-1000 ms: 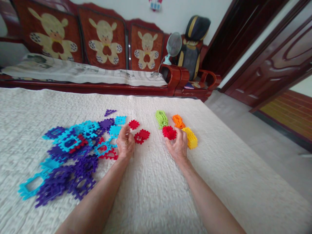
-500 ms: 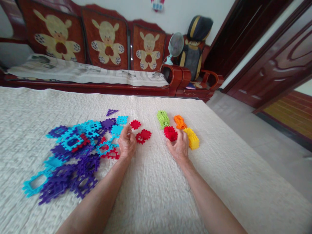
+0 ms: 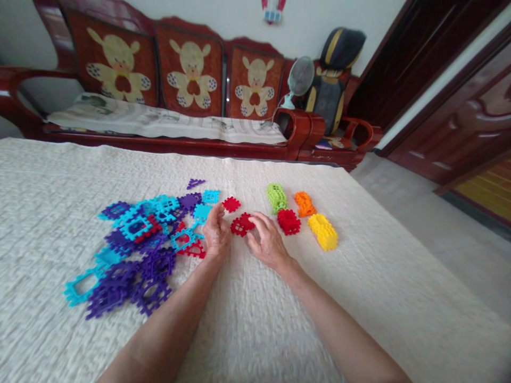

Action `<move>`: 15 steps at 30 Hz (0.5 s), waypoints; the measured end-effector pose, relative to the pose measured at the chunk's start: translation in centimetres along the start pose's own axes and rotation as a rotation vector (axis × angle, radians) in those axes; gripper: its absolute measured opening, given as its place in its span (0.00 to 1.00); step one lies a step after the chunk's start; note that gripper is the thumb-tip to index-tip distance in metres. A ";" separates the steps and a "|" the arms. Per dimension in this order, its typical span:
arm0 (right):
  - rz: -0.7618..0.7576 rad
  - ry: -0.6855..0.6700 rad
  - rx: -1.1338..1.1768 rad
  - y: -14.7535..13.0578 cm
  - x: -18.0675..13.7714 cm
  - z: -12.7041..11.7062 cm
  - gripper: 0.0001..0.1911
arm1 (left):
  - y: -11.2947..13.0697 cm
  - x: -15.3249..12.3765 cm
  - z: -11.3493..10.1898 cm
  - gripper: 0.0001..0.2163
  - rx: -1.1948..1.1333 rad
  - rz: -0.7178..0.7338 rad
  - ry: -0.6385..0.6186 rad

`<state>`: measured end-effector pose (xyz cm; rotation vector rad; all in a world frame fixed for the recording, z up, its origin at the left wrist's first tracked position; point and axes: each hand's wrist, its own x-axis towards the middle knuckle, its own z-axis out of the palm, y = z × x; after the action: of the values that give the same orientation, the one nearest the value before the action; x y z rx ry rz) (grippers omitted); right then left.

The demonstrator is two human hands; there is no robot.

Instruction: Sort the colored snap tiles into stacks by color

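Note:
My left hand rests on its side on the cloth, fingers loosely bent and nothing visible in them. It is next to a light blue tile and a loose red tile. With thumb and fingers apart, my right hand reaches to the right edge of red toothed building tiles; whether the fingertips touch them I cannot tell. Just right of that hand sits a red stack of tiles. Around it stand a green stack, an orange stack and a yellow stack.
A loose pile of purple and light blue tiles, with some red ones, spreads across the left of the cream quilted cloth. A purple triangle lies behind it. A wooden sofa and a fan stand beyond.
My right hand has let go of the red stack and moved left to the red tiles between my hands. My left hand stays by the pile. The view has shifted slightly left.

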<state>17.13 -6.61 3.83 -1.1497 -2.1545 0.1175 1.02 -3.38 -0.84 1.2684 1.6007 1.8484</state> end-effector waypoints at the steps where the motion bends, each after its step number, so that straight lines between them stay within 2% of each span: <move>1: 0.002 -0.034 -0.010 0.1 0.4 0.5 0.21 | 0.0 0.0 0.0 0.17 0.009 -0.003 0.000; 4: 0.009 -0.092 -0.013 0.9 1.2 1.6 0.19 | -0.1 0.0 0.1 0.17 0.024 -0.008 -0.010; 7: 0.055 -0.038 0.031 1.7 1.2 1.7 0.16 | 0.0 -0.1 0.1 0.17 0.051 -0.002 -0.030; 10: 0.193 0.022 0.076 2.0 0.9 0.8 0.17 | 0.2 -0.1 0.0 0.16 0.085 0.007 -0.058; 13: 0.285 -0.159 0.159 1.8 0.6 -0.7 0.18 | 0.4 -0.1 -0.1 0.15 0.099 0.016 -0.066; 15: 0.243 -0.285 0.199 1.7 0.5 -1.5 0.17 | 0.3 0.0 -0.1 0.15 0.109 0.023 -0.070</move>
<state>19.03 -5.50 4.59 -1.3363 -2.1734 0.6235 1.05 -3.54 -0.54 1.3882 1.6762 1.7308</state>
